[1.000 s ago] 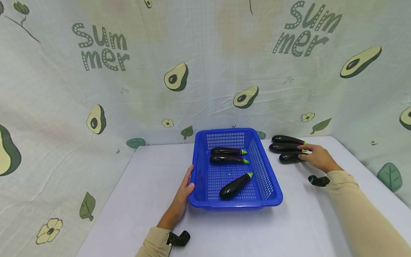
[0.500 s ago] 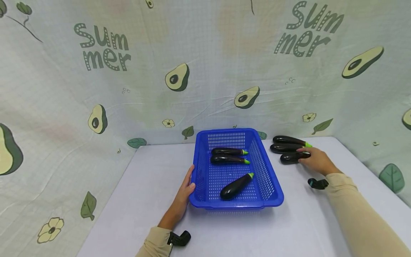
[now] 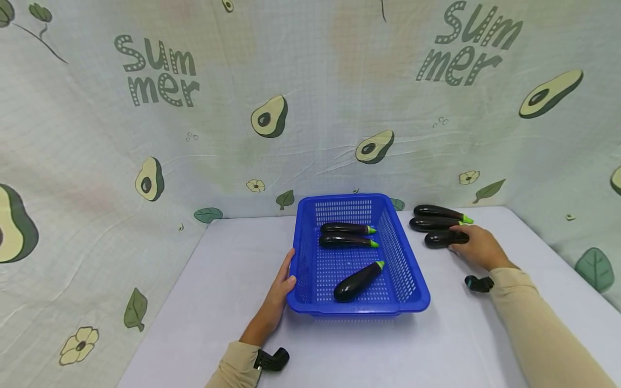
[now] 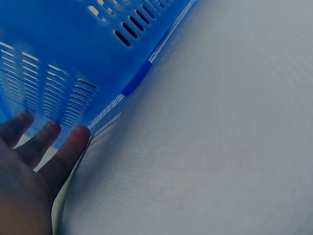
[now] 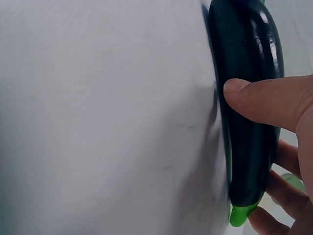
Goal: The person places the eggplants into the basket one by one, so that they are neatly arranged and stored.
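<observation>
One eggplant (image 5: pixel 249 159), newly pinched by the right fingers (image 5: pixel 287 195), seems ready to lift; left fingers (image 4: pixel 68 152), straight, touch the basket (image 3: pixel 356 309) beside them.

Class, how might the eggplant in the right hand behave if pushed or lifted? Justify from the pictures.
The eggplant would probably roll if pushed, its body being rounded. Its glossy skin may prove slippery. It's likely stiff: its outline shows no dent beside the right hand.

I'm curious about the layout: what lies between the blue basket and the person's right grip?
The head view shows bare white table next to the blue basket, then the eggplant held in the right grip.
</observation>
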{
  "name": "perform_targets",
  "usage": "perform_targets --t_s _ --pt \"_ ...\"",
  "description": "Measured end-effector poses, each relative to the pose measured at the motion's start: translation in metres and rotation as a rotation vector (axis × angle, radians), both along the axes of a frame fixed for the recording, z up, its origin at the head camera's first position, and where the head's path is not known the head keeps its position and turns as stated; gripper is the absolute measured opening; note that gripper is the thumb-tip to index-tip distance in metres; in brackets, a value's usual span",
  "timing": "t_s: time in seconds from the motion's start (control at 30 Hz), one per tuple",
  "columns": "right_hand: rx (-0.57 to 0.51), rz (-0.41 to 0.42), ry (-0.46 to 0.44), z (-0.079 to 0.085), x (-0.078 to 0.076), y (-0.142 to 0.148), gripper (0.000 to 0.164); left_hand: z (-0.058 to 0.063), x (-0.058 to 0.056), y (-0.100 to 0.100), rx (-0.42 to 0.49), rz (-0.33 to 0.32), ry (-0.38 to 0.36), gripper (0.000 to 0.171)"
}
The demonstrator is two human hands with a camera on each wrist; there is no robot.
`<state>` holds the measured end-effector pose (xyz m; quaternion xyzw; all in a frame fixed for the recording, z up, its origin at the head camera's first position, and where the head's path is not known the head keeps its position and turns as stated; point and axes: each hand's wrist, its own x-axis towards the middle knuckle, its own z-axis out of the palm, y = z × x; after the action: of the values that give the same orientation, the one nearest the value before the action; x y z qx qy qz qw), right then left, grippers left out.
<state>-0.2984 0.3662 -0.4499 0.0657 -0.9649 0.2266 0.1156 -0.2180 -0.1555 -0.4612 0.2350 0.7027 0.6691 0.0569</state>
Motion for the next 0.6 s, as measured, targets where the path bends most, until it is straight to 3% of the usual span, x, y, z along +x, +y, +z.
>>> perform_targets --t_s 0.4,0.6 --pt "0.032 -0.099 -0.031 -0.001 0.012 -0.006 0.058 0.0 0.0 0.0 -0.006 0.0 0.011 0.059" --pt "-0.021 -0.112 0.006 0.002 0.019 -0.012 0.06 -0.001 0.0 0.0 -0.007 0.0 0.003 0.059"
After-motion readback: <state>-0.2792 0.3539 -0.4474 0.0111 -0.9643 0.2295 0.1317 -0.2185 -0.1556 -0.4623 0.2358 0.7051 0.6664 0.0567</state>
